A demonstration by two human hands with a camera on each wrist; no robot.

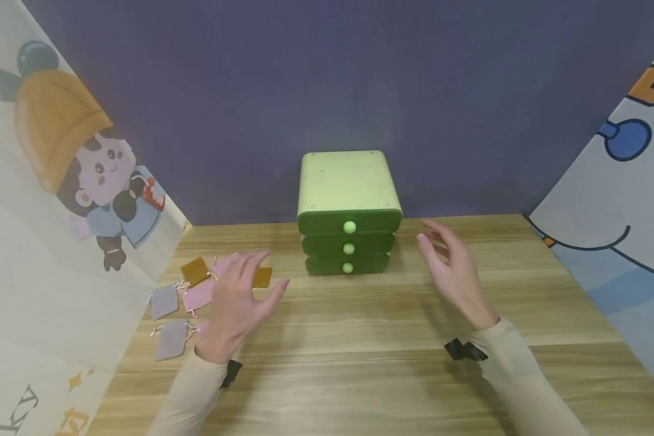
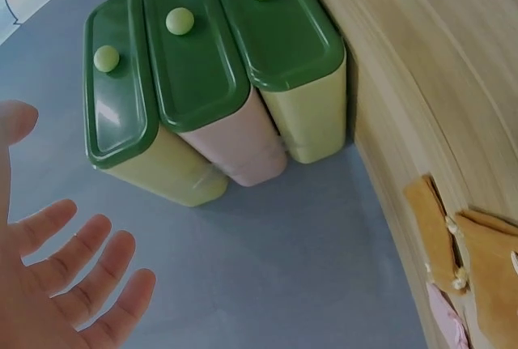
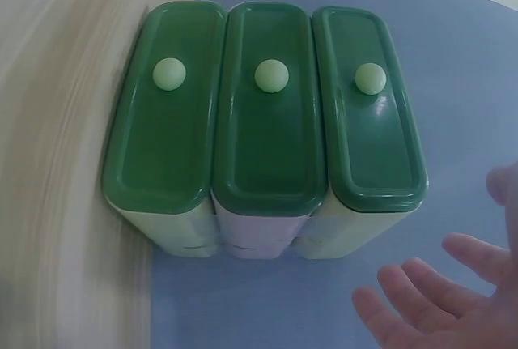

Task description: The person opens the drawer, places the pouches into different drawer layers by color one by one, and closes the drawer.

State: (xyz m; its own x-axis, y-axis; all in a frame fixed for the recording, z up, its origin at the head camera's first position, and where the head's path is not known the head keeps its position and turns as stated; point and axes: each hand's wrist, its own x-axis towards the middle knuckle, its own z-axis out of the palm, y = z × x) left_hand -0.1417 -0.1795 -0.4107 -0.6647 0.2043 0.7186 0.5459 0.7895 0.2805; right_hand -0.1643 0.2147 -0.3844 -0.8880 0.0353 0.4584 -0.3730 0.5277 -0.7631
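Note:
A small three-drawer cabinet with a pale green top, dark green drawer fronts and round light green knobs stands against the back wall, all drawers closed. My left hand hovers left of it, over the drawstring pouches, fingers spread and holding nothing. To the cabinet's right, my right hand is raised with relaxed fingers, also holding nothing. Grey pouches, pink pouches and brown pouches lie at the left of the table; my left hand partly hides some. Both wrist views show the drawer fronts apart from the fingers.
The wooden table meets a dark blue back wall. White side panels with cartoon prints, one on the left and one on the right, bound the space.

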